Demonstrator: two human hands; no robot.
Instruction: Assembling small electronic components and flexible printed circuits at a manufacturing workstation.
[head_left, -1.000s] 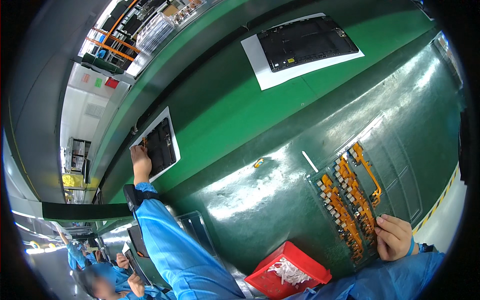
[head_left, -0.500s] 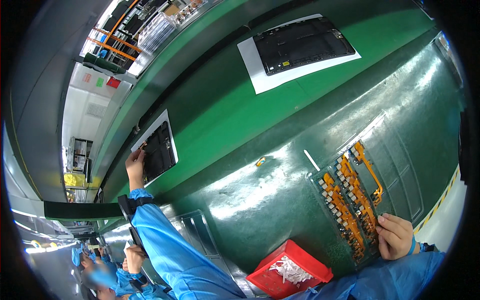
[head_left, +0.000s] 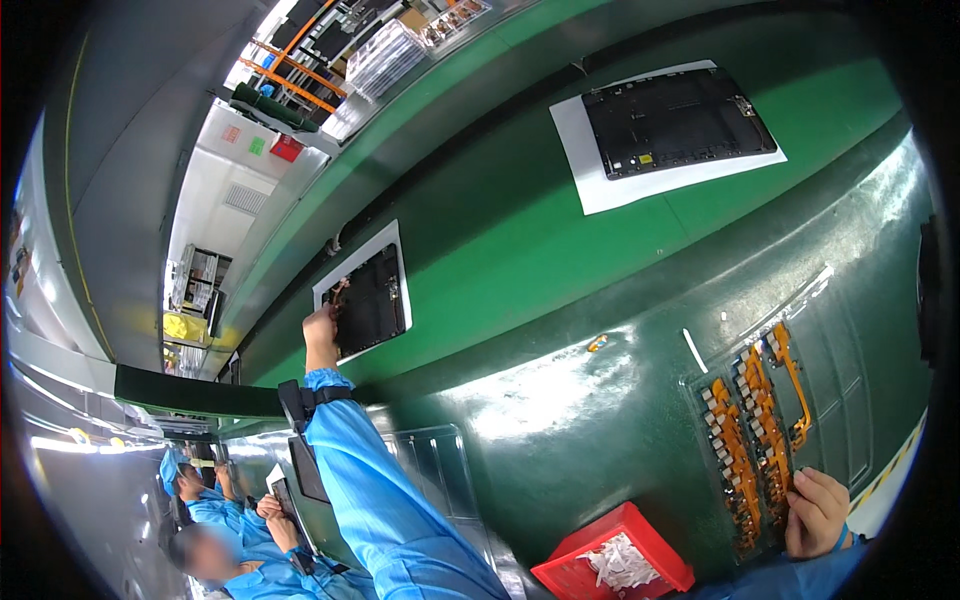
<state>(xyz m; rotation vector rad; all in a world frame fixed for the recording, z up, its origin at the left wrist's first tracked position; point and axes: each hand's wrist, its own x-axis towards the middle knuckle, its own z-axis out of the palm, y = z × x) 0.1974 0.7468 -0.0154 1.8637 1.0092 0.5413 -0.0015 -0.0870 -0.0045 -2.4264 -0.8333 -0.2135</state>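
My left hand [head_left: 321, 337] is stretched out to the left edge of a flat black device housing [head_left: 372, 308] that lies on a white sheet. Its fingers are closed, with a small copper-coloured flex cable [head_left: 339, 292] at the tips. Close to me on the right, my right hand [head_left: 820, 510] has curled fingers at the edge of a clear tray [head_left: 690, 385]. Rows of orange flex cables [head_left: 735, 462] with small silver parts fill it. The right fingertips meet the lower end of one row; what they pinch, if anything, is hidden.
Another black housing [head_left: 680, 125] lies on white paper at the far right. A red bin [head_left: 570, 560] with white strips stands near me. A small orange piece [head_left: 597, 343] and a white strip [head_left: 695, 350] lie on the green bench. At left, a co-worker [head_left: 235, 525] in blue handles a panel.
The view has swung left, so the bench and its items appear shifted right. My left hand stays at the housing's edge, and my right hand remains by the tray.
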